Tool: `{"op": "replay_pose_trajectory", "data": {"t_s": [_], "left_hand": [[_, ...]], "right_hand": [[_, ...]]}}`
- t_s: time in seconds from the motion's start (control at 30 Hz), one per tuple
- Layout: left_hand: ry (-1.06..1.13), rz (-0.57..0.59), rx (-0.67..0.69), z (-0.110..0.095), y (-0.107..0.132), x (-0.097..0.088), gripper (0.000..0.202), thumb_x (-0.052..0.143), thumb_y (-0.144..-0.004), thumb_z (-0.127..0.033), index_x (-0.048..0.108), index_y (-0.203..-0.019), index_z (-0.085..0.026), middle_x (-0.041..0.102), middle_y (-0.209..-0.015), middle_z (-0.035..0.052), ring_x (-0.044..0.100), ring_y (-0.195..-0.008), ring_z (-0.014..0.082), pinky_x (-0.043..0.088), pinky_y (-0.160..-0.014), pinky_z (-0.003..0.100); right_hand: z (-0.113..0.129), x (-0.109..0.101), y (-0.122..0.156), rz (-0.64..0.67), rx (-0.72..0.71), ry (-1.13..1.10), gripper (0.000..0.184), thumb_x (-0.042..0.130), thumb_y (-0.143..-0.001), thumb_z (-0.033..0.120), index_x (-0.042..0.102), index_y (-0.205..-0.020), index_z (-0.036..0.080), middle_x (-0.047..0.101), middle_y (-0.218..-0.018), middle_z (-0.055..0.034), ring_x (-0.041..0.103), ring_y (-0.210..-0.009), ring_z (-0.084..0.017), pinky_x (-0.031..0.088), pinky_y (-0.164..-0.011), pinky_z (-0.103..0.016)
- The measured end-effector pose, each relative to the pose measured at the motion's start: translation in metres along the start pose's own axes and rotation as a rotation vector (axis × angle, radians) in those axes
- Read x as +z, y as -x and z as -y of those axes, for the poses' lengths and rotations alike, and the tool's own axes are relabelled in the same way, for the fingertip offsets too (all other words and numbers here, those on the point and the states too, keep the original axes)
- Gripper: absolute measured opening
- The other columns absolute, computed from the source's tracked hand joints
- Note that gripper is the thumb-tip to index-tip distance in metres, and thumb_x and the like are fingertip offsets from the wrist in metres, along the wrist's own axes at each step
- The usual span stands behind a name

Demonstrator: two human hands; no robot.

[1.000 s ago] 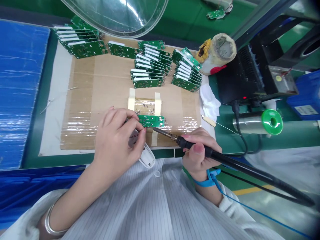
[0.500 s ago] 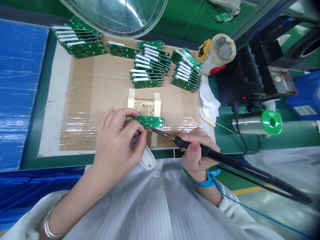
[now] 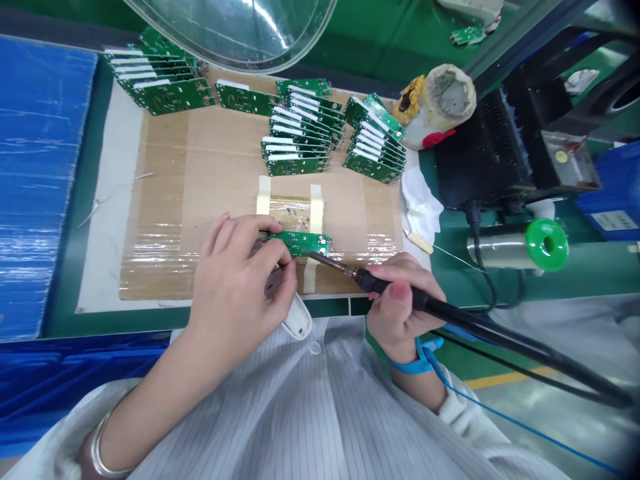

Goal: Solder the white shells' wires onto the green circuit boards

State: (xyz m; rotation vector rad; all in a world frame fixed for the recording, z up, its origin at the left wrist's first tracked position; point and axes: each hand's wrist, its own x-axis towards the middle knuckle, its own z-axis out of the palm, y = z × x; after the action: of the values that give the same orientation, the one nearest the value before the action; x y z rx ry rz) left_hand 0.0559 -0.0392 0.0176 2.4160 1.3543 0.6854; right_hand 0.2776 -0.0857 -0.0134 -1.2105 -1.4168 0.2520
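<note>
Item: one green circuit board (image 3: 305, 243), lying lengthwise across our front, at the near edge of a small taped block (image 3: 290, 212). We judge the block serves as a rest that holds the work in one spot; pale tape (image 3: 316, 208) straps its two sides to the cardboard (image 3: 220, 167).

Left hand (image 3: 243, 267): fingers drawn narrow at the board's left end, probably to steady it. Whether thumb and forefinger pinch anything there is hidden; we cannot tell.

Right hand (image 3: 400, 303): closed around the dark handle of a soldering iron (image 3: 445, 312), much as one holds a pen, presumably for fine aim. The tip is at the board's near edge; contact is too small to confirm.

White casing (image 3: 299, 320): partly under our left palm, near end showing, apparently placed close to the board for ready reach.

Blue wrist strap (image 3: 415, 361): on our right wrist, likely against static.

Further boards: overlapping rows at far left (image 3: 175, 99), centre (image 3: 300, 163) and right (image 3: 373, 167), leaned so that, we suppose, each lifts singly.

Right margin: cream-handled tool (image 3: 419, 241), white cloth (image 3: 420, 200) and wire spool (image 3: 500, 247), all on the iron's side, seemingly for convenience.
</note>
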Motion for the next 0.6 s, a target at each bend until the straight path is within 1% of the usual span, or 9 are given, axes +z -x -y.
{"op": "replay_pose_trajectory", "data": {"t_s": [0.07,0.2,0.27,0.33,0.4,0.43,0.5,0.57,0.6], "left_hand": [[0.008,-0.019,-0.008,-0.001,-0.001,0.002,0.010,0.064,-0.102,-0.021,0.064,-0.092,-0.023,0.071,-0.125,0.0134,0.072,-0.118,0.0353,0.048,-0.123,0.070],[0.013,-0.040,-0.010,-0.003,0.000,0.000,0.012,0.063,-0.101,-0.021,0.065,-0.090,-0.023,0.071,-0.123,0.0147,0.073,-0.116,0.0371,0.046,-0.123,0.070],[-0.027,-0.056,0.004,-0.002,0.006,-0.006,0.003,0.065,-0.101,-0.022,0.068,-0.099,-0.022,0.070,-0.132,0.0171,0.070,-0.126,0.0422,0.047,-0.120,0.071],[-0.066,-0.086,-0.001,0.000,0.013,-0.014,0.016,0.069,-0.100,-0.022,0.069,-0.116,-0.023,0.067,-0.143,0.0183,0.064,-0.136,0.0460,0.049,-0.117,0.069],[-0.013,-0.104,-0.030,0.004,0.019,-0.019,0.029,0.066,-0.103,-0.019,0.065,-0.131,-0.024,0.066,-0.145,0.0163,0.065,-0.136,0.0407,0.053,-0.114,0.061],[0.059,-0.095,-0.041,0.006,0.020,-0.020,0.030,0.061,-0.105,-0.017,0.064,-0.134,-0.025,0.067,-0.142,0.0136,0.067,-0.133,0.0350,0.057,-0.112,0.054],[0.234,-0.049,-0.039,0.012,0.019,-0.021,0.030,0.052,-0.109,-0.015,0.063,-0.133,-0.029,0.072,-0.133,0.0067,0.072,-0.128,0.0241,0.062,-0.105,0.039],[0.378,0.005,-0.010,0.022,0.013,-0.028,0.031,0.049,-0.110,-0.016,0.066,-0.128,-0.034,0.076,-0.127,0.0002,0.075,-0.126,0.0179,0.064,-0.101,0.029],[0.431,0.038,0.004,0.030,0.007,-0.035,0.031,0.051,-0.110,-0.017,0.068,-0.126,-0.036,0.078,-0.126,-0.0023,0.076,-0.126,0.0167,0.065,-0.102,0.027]], "right_hand": [[0.000,0.002,-0.004,-0.088,0.042,-0.022,0.027,0.063,-0.114,0.044,0.079,-0.098,0.029,0.071,-0.071,0.0029,0.061,-0.055,-0.014,0.052,-0.053,-0.033],[-0.002,0.005,-0.019,-0.243,0.150,-0.067,0.028,0.068,-0.111,0.048,0.077,-0.099,0.025,0.073,-0.089,0.0024,0.056,-0.053,-0.008,0.045,-0.046,-0.026],[-0.004,0.003,-0.031,-0.276,0.173,-0.078,0.027,0.069,-0.110,0.051,0.077,-0.103,0.026,0.071,-0.091,0.0030,0.056,-0.055,-0.008,0.045,-0.048,-0.025],[-0.008,-0.001,-0.045,-0.291,0.154,-0.068,0.025,0.069,-0.109,0.051,0.079,-0.111,0.029,0.067,-0.085,0.0042,0.053,-0.054,-0.008,0.044,-0.049,-0.025],[-0.016,-0.006,-0.061,-0.313,0.121,0.017,0.023,0.070,-0.109,0.050,0.079,-0.121,0.032,0.070,-0.090,0.0028,0.056,-0.057,-0.010,0.048,-0.052,-0.026],[-0.021,-0.009,-0.070,-0.329,0.089,0.095,0.025,0.070,-0.109,0.048,0.078,-0.127,0.033,0.074,-0.098,0.0007,0.063,-0.064,-0.013,0.054,-0.058,-0.029],[-0.036,-0.015,-0.090,-0.340,0.007,0.300,0.030,0.066,-0.110,0.045,0.076,-0.135,0.031,0.078,-0.121,-0.0057,0.076,-0.093,-0.021,0.065,-0.083,-0.038],[-0.050,-0.019,-0.110,-0.242,-0.040,0.484,0.034,0.061,-0.111,0.043,0.076,-0.137,0.027,0.079,-0.131,-0.0105,0.076,-0.118,-0.029,0.063,-0.108,-0.050],[-0.056,-0.020,-0.119,-0.143,-0.010,0.541,0.034,0.059,-0.111,0.042,0.077,-0.136,0.026,0.081,-0.126,-0.0106,0.077,-0.117,-0.030,0.062,-0.110,-0.052]]}}
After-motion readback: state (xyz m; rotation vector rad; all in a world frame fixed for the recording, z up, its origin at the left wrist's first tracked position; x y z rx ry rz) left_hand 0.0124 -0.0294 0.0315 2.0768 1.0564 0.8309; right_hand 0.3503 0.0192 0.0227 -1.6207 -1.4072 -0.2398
